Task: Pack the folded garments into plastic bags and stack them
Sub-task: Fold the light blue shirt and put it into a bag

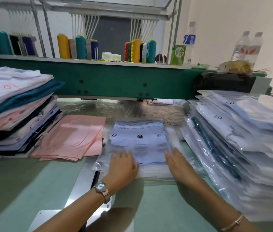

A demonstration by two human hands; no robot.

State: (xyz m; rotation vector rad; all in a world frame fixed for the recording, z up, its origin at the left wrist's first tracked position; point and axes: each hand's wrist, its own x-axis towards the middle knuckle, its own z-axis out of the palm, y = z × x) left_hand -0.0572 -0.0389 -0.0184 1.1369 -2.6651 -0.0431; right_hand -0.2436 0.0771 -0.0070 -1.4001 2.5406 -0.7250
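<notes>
My left hand (124, 162) and right hand (176, 159) press flat on the bagged garment (140, 139) at centre frame (soft, slippery film); I'd grip its side edges.

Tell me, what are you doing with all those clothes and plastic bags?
A person is packing folded clothes into clear bags. The left hand and right hand press flat on a bagged garment in the middle of the table. Unpacked folded garments are piled on the left with a pink garment lying beside them, and the packed bags are stacked on the right.
</notes>
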